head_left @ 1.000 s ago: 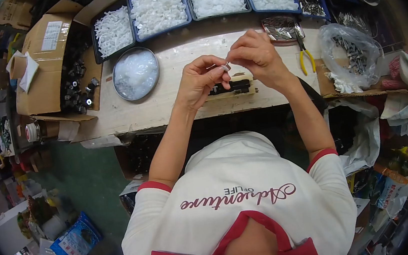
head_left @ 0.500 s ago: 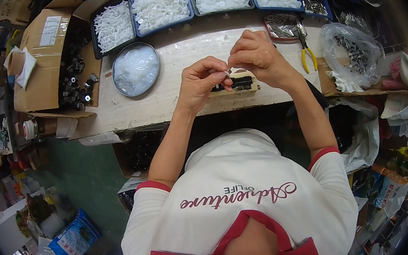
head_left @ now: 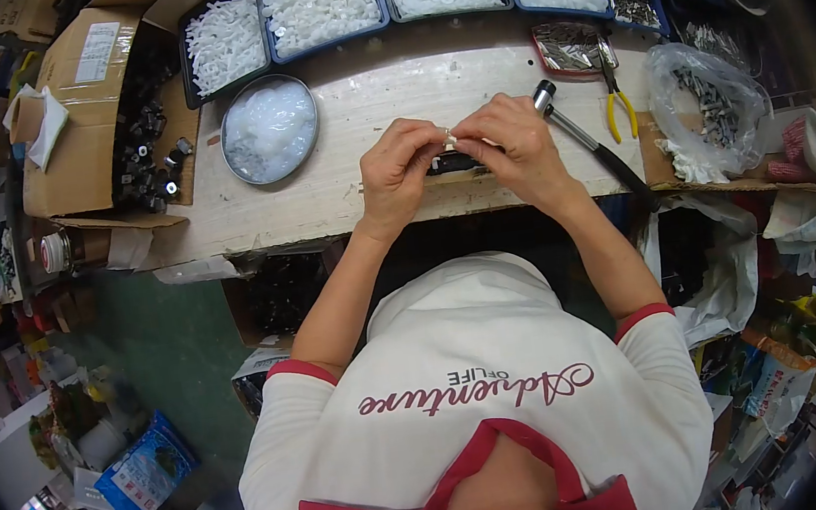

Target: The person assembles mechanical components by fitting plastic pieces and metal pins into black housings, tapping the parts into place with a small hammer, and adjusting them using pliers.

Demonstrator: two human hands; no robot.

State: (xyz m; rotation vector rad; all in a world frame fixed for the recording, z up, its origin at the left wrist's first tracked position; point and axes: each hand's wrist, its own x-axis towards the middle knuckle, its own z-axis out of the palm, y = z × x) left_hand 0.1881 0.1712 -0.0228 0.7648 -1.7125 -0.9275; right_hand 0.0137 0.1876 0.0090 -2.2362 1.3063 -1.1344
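My left hand [head_left: 399, 177] and my right hand [head_left: 517, 150] meet fingertip to fingertip over the workbench. Between them is a tiny white part [head_left: 450, 137], pinched by the fingers of both hands; its details are too small to tell. Just below the fingertips lies a black piece [head_left: 456, 162] on a pale block, partly hidden by the hands. A hammer [head_left: 595, 145] with a black handle rests right of my right hand, its metal head close to the knuckles.
Trays of white plastic parts [head_left: 322, 3] line the back. A round dish [head_left: 270, 130] stands left, beside a cardboard box [head_left: 80, 111] with black parts. To the right are yellow-handled pliers [head_left: 621, 110], a red-rimmed tray [head_left: 574, 47] and a plastic bag [head_left: 709, 110] of metal pieces.
My right hand has moved slightly down and turned, so both hands' fingertips now meet at the small part. The hammer, hidden behind the right hand and forearm before, now shows.
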